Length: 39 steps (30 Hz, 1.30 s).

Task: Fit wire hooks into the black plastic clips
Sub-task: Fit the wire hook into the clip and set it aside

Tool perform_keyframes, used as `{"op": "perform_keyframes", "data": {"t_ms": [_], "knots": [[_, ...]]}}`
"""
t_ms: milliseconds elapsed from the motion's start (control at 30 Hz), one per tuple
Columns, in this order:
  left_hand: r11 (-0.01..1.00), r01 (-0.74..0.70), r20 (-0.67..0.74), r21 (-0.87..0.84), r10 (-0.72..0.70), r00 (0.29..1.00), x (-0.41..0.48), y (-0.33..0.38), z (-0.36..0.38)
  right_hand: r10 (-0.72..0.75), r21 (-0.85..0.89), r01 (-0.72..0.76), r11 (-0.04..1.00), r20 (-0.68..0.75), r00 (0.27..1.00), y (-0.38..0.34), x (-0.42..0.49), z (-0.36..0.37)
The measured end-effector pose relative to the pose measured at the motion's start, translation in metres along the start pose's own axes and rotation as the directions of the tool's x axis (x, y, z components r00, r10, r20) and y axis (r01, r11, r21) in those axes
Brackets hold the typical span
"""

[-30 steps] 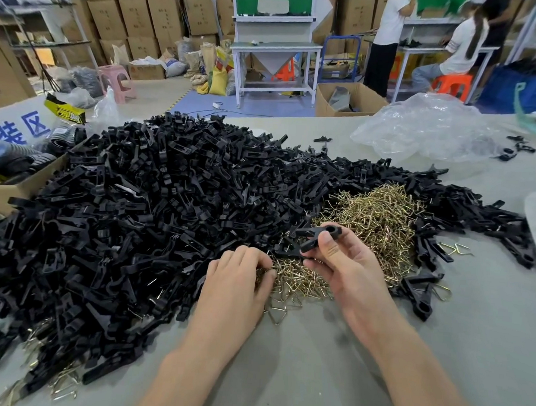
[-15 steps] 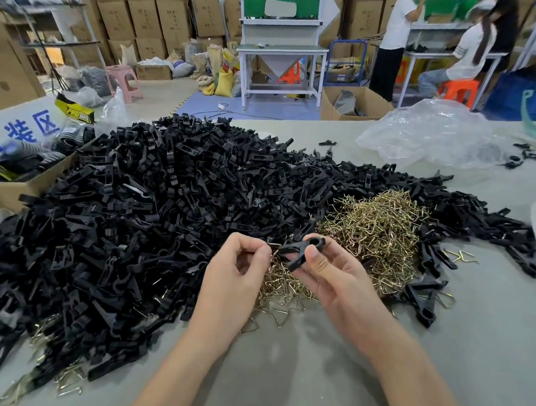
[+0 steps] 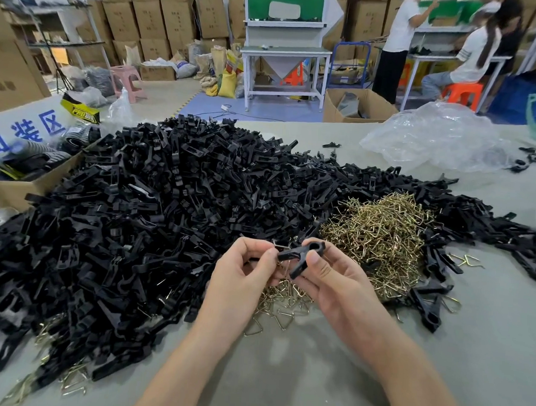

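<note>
Here the work surface is a wide grey table (image 3: 281, 379) with a matte top. A big heap of black clips (image 3: 165, 215) covers its left and middle part. Just to the right lies a smaller heap of wire hooks (image 3: 380, 238), brass in colour, and more hooks spill toward the near edge.

Both hands meet above the near side of the hook heap. The right hand (image 3: 334, 282) pinches one black clip (image 3: 301, 255) between thumb and curled fingers and holds it clear of the table. The left hand (image 3: 243, 273) has its fingers curled; its thumb and forefinger pinch a wire hook (image 3: 279, 243) against the left end of this clip. Only a small part of the hook shows.

On the far right of the table lies a crumpled clear plastic bag (image 3: 436, 141). At the left edge stands an open cardboard box (image 3: 16, 190).

Behind the table the room looks like a warehouse. Brown cartons (image 3: 146, 16) are stacked high along the back wall. A white workbench (image 3: 285, 51) with a green board stands in the middle, on a blue floor mat (image 3: 266, 110). A pink stool (image 3: 127, 78) stands to the left. At the right, one person (image 3: 396, 38) stands and another (image 3: 473, 58) sits on an orange stool (image 3: 461, 92) at a second bench.
</note>
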<state>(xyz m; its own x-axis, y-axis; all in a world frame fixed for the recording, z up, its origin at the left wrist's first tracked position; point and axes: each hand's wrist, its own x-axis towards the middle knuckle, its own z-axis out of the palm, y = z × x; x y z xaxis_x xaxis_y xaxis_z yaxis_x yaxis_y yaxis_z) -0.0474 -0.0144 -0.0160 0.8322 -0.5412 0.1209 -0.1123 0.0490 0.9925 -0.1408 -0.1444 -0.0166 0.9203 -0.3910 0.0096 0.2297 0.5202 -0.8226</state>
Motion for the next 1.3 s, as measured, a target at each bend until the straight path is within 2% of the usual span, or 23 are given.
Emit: {"op": "perform_keyframes", "data": {"t_ms": [67, 167, 200, 267, 300, 367, 467, 567, 633, 833, 1033, 1167, 1300], "knots": [[0.998, -0.033, 0.022, 0.060, 0.032, 0.999, -0.001, 0.000, -0.002, -0.005, 0.001, 0.005, 1.000, -0.013, 1.000, -0.001, 0.000, 0.001], [0.962, -0.135, 0.128, 0.239, 0.107, 0.986, -0.003, -0.002, -0.005, -0.014, -0.004, 0.013, 1.000, -0.020, 1.000, -0.002, -0.001, 0.001], [0.920, -0.204, 0.154, 0.333, 0.161, 0.975, -0.004, -0.004, -0.006, -0.013, -0.007, 0.013, 1.000, -0.022, 1.000, -0.003, -0.001, 0.001], [0.767, -0.337, 0.190, 0.547, 0.278, 0.942, -0.005, -0.004, -0.004, -0.011, -0.022, 0.010, 1.000, -0.029, 1.000, -0.004, -0.002, 0.000], [0.707, -0.358, 0.196, 0.610, 0.304, 0.932, -0.005, -0.003, -0.004, -0.011, -0.026, 0.011, 1.000, -0.024, 1.000, -0.005, -0.002, 0.000], [0.691, -0.347, 0.189, 0.635, 0.296, 0.936, -0.006, -0.003, -0.002, -0.004, -0.013, 0.004, 1.000, -0.005, 1.000, -0.006, -0.003, 0.000], [0.759, -0.357, 0.189, 0.544, 0.304, 0.934, -0.008, -0.005, -0.003, 0.010, 0.034, -0.011, 0.999, 0.019, 1.000, -0.006, -0.002, -0.002], [0.885, -0.262, 0.104, 0.385, 0.240, 0.965, -0.007, -0.007, -0.003, 0.018, 0.057, -0.020, 0.998, 0.037, 0.999, -0.005, -0.002, -0.002], [0.930, -0.197, 0.082, 0.312, 0.181, 0.980, -0.007, -0.006, 0.000, 0.023, 0.052, -0.026, 0.998, 0.058, 0.998, -0.004, -0.002, -0.001], [0.957, -0.142, 0.075, 0.253, 0.127, 0.989, -0.010, 0.001, 0.006, 0.001, 0.040, -0.002, 0.999, 0.034, 0.999, -0.007, -0.002, -0.001], [0.943, -0.172, -0.022, 0.286, 0.186, 0.982, -0.008, 0.006, 0.006, -0.043, 0.086, 0.045, 0.995, -0.026, 0.999, -0.007, -0.001, -0.005], [0.994, -0.063, -0.037, 0.092, 0.067, 0.997, -0.005, 0.008, 0.000, -0.056, 0.062, 0.058, 0.996, -0.032, 0.998, -0.004, 0.000, -0.006], [0.992, 0.039, -0.010, -0.124, -0.040, 0.999, -0.004, 0.010, 0.002, -0.061, -0.003, 0.061, 0.998, -0.057, 0.997, -0.002, 0.002, -0.006]]}}
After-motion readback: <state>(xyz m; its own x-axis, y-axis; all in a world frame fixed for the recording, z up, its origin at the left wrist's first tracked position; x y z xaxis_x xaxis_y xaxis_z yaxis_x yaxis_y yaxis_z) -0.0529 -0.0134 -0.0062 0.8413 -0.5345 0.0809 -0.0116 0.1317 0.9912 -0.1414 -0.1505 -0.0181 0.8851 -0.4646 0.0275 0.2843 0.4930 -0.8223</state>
